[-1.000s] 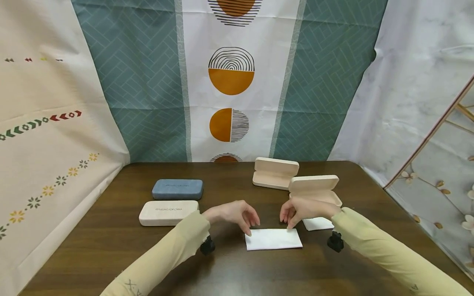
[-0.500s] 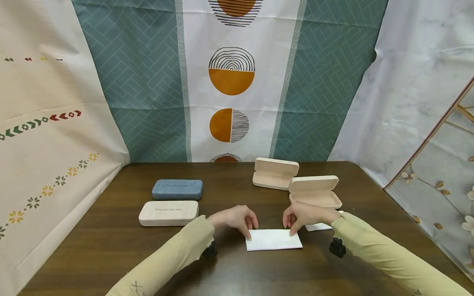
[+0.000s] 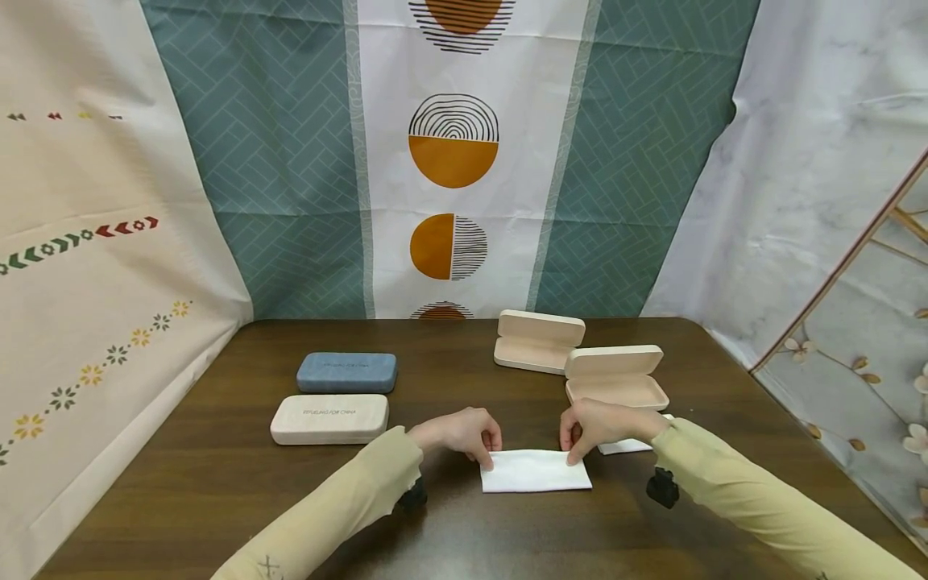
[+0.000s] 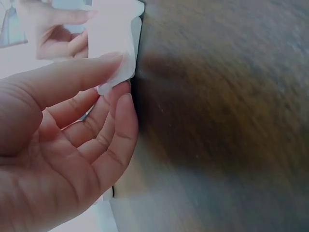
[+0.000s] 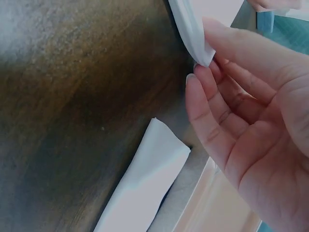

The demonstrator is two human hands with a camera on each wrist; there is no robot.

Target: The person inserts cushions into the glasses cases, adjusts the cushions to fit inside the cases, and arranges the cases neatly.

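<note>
The folded white cloth (image 3: 535, 474) is on the brown tabletop (image 3: 449, 354), a little right of the middle between its side edges. The left hand (image 3: 464, 432) pinches the far left corner of this cloth, thumb above and fingers below; the right hand (image 3: 598, 422) grips the far right corner in the same manner. A second white cloth (image 3: 625, 446), partly hidden by the right hand, lies near the closer open glasses case (image 3: 616, 393), toward the tabletop's right edge.

The step in hand seems to be the taking of the cloth by its far edge, probably for folding or lifting. The next move would call for both pinches to act evenly, so that the layers remain together.
</note>
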